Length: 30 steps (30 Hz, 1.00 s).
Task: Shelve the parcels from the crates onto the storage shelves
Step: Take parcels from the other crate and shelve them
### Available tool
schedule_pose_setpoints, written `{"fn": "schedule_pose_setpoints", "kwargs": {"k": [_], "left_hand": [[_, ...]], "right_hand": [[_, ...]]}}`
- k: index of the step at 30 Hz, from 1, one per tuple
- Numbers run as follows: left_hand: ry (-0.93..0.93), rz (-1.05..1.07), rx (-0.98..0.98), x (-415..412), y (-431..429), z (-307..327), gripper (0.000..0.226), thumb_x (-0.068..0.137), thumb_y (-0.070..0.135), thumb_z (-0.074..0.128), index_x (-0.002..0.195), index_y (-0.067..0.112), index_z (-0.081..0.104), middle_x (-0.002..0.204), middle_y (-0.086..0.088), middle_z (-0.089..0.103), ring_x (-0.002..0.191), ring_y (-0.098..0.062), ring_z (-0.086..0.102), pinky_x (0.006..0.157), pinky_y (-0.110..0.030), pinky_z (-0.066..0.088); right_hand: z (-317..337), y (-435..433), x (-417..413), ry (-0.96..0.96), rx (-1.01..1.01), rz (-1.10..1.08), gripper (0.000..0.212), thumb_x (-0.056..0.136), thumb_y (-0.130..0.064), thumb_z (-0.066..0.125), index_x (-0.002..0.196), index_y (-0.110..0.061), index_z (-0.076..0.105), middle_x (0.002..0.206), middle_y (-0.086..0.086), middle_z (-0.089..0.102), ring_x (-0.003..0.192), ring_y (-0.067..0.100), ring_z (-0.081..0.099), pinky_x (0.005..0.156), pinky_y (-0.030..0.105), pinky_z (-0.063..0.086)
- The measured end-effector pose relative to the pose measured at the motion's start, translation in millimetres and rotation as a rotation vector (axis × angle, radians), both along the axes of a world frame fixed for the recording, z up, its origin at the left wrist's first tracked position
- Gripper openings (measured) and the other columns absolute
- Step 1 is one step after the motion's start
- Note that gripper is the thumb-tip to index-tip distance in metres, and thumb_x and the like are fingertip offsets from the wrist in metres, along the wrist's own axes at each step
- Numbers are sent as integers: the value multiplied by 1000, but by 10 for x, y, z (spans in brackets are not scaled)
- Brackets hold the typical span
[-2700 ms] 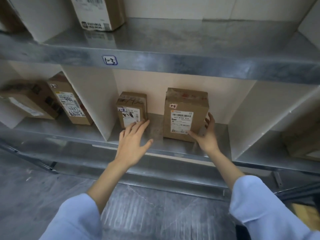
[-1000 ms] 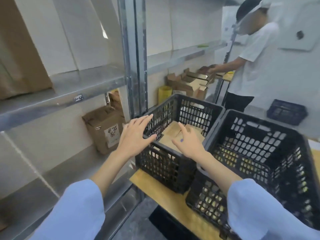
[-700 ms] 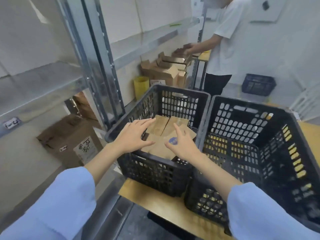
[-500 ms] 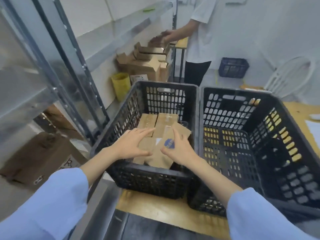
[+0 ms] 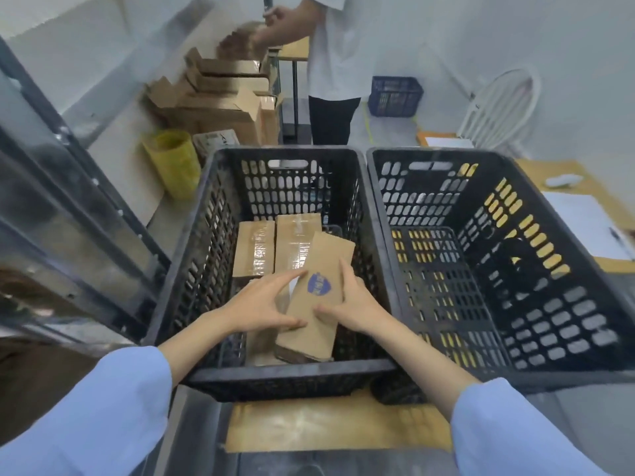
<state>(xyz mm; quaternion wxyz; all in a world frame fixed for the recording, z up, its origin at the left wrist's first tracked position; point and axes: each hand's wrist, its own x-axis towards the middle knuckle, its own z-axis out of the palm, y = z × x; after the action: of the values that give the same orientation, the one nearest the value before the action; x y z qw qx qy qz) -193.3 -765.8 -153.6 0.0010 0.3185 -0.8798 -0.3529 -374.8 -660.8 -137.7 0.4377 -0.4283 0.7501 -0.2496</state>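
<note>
Both hands have closed in on one parcel since half a second ago, when they hovered spread above it. Left hand [image 5: 261, 307] and right hand [image 5: 355, 304] hold the brown parcel [image 5: 319, 266] with the blue round mark, one hand on each long side, thumbs across its lower face. Each grip is clamped on the parcel. It sits tilted inside the left crate [image 5: 292, 372], lower end near the front wall, upper end leaning over two taped parcels [image 5: 254, 249] that lie flat side by side on the crate floor. The right crate [image 5: 536, 377] stands against the left crate. Both rest on a wooden tabletop [image 5: 336, 427]. A metal shelf frame [image 5: 68, 173] stands at left. Behind are a second person [image 5: 336, 46] at stacked cardboard boxes [image 5: 220, 97], a yellow bin [image 5: 173, 159], a blue crate [image 5: 395, 96] and a white chair [image 5: 498, 104].
</note>
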Motion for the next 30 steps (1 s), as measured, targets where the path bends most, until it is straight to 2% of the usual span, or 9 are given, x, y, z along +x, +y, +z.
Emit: {"fn": "schedule_pose_setpoints", "kwargs": {"k": [5, 8, 11, 15, 19, 23, 25, 28, 30], "left_hand": [[59, 113, 132, 74, -129, -63, 106, 65, 55, 80, 152, 38, 22, 154, 15, 33, 133, -11, 40, 112, -38, 34], [76, 155, 189, 98, -191, -87, 108, 63, 55, 80, 152, 36, 22, 153, 16, 33, 130, -14, 42, 109, -38, 38], [89, 180, 255, 64, -203, -111, 109, 64, 51, 82, 153, 33, 21, 151, 14, 36, 127, -12, 45, 108, -37, 40], [144, 214, 296, 38, -188, -124, 102, 71, 32, 85, 152, 33, 23, 146, 16, 39, 123, -12, 49, 103, -36, 45], [259, 247, 256, 84, -132, -33, 100, 71, 24, 86, 147, 43, 24, 140, 27, 38, 123, -7, 51, 98, -37, 51], [367, 278, 174, 140, -69, 150, 101, 70, 19, 85, 147, 42, 25, 147, 20, 37, 122, -13, 54, 91, -34, 56], [405, 287, 124, 180, -41, 239, 102, 69, 20, 84, 151, 39, 26, 148, 21, 38, 127, -11, 51, 93, -37, 55], [424, 349, 45, 226, 18, 383, 104, 73, 17, 84, 154, 33, 20, 148, 19, 37, 128, -9, 48, 100, -40, 50], [443, 410, 16, 246, 74, 491, 106, 76, 14, 83, 156, 28, 15, 144, 20, 34, 123, -9, 50, 96, -30, 52]], "right_hand": [[-14, -185, -20, -33, -84, 10, 124, 62, -33, 78, 157, -33, -2, 148, 2, 39, 132, 20, 45, 108, 48, 44], [-12, -237, 10, -44, -104, 9, 111, 69, -14, 79, 154, -30, 8, 139, 0, 47, 128, 18, 49, 106, 47, 46], [-31, -262, 17, -81, -64, 11, 106, 78, -4, 77, 154, -23, 6, 132, -1, 50, 123, 15, 50, 102, 34, 46], [-31, -272, 15, -97, -71, 24, 101, 81, -5, 76, 153, -21, 7, 121, -8, 49, 113, 9, 49, 84, 18, 43], [19, -263, 47, -72, -186, 21, 106, 80, -11, 79, 155, -24, 5, 125, -12, 49, 116, 6, 48, 93, 23, 41], [127, -234, 58, -55, -320, 37, 107, 80, -12, 80, 156, -28, 6, 129, -19, 45, 118, -4, 46, 95, 20, 40], [192, -223, 58, -56, -382, 48, 106, 81, -11, 79, 157, -28, 7, 130, -22, 43, 115, -11, 47, 97, 19, 41], [330, -225, 81, -51, -467, 75, 105, 81, -11, 79, 156, -30, 7, 140, -15, 41, 129, 1, 44, 107, 29, 41], [418, -236, 92, -37, -516, 96, 108, 81, -16, 79, 155, -36, 4, 146, -7, 39, 134, 9, 42, 111, 38, 40]]}}
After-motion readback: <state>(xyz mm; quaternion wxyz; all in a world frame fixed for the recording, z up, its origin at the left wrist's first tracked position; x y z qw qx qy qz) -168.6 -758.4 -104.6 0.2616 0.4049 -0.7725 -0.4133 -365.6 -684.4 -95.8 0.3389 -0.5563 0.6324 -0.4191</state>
